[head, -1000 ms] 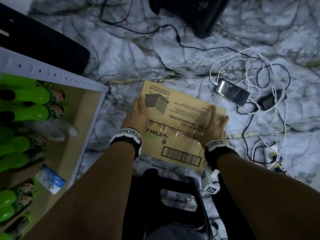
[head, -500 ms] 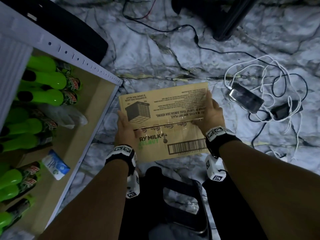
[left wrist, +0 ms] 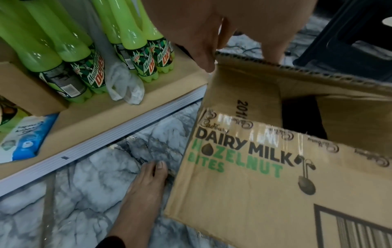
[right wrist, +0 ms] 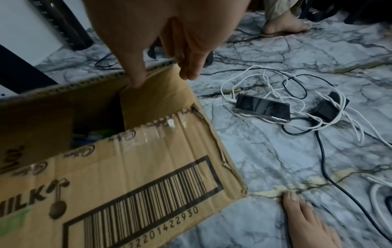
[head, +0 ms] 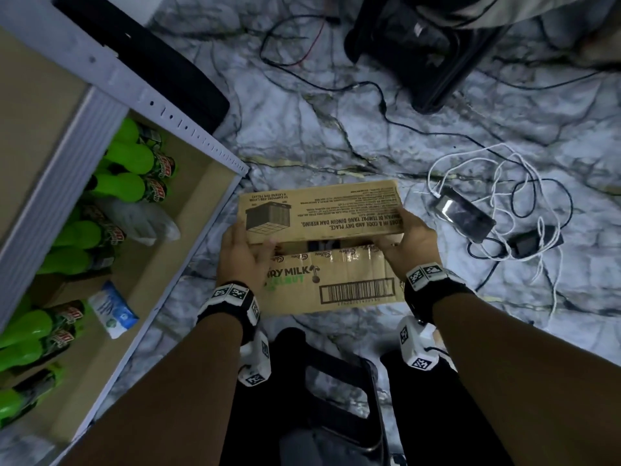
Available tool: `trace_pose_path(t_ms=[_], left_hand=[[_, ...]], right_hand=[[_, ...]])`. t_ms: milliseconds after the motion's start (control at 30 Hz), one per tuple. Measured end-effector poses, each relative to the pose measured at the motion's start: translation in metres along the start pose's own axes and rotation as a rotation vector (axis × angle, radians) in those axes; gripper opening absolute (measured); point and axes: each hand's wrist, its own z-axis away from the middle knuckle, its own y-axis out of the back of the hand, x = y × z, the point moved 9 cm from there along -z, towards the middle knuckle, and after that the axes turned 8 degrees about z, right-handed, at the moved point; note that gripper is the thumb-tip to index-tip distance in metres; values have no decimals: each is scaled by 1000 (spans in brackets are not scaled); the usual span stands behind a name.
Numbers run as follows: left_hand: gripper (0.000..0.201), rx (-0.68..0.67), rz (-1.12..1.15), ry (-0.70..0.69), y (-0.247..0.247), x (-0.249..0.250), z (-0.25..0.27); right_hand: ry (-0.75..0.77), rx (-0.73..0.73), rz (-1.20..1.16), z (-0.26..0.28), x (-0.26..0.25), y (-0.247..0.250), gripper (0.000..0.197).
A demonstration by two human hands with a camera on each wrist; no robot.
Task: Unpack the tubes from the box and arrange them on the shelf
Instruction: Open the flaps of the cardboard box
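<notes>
L to R: shelf (head: 188, 264) at far left carries green Mountain Dew bottles (head: 131, 159), a crumpled clear plastic bag (head: 148, 220) and a blue-white wipes pack (head: 112, 309). Next, left hand (head: 243, 257) grips the left end of the far top flap of the cardboard box (head: 336, 284), thumb under the flap edge, fingers curled over it; left wrist view shows fingertips (left wrist: 206, 65) over the corrugated edge. Box sits on the marble floor (head: 302, 136) just beside the shelf; print reads "Cadbury DAIRY MILK HAZELNUT BITES", a barcode ending 1422930, and upside-down "STORE IN A COOL AND DRY PLACE". Right hand (head: 408, 243) pinches the same flap's right end, thumb inside, fingers outside. Vs 0.5 s ago the flap is lifted and a dark gap shows between the flaps; tubes inside can't be made out, only a green-blue glimpse in the right wrist view. Right of the box: phone (head: 465, 216) amid tangled white and black cables (head: 524, 183), a charger brick (head: 526, 242).
</notes>
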Motion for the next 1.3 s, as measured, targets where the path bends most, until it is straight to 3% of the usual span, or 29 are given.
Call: trace_pose_path(t_ms=[133,233,333,467,567,667,933,1133,1300], left_hand=[[77,105,205,-35,33,23,-5],[73,193,332,-69,46,35,-23],[79,139,445,-142,35,36,-48],[92,-62,78,-179,-4,27,-73],[92,-204,-152,-210,-29,13,-78],[91,-237,-254,-218,-36,3,-81],[79,-260,-255,-210,-44,2,-42],[57,-277,-215,-105,-63,-17,-2],[40,-189,-120,-102,-48,-16,22]], right_hand=[[91,133,-92,-6,-20,35,66],[71,246,-225,-24,-28,50,69],[79,240,-281,-44,-41,45,84],[63,20,-148,-73,-46,8,107],[33,-136,-56,-84,-41,-17,111],[-6,-213,0,-85,-34,-34,109],[33,-230,193,-45,-15,-56,82],[134,-339,292,2,-9,-72,39],[94,-315,312,29,-5,-60,32]])
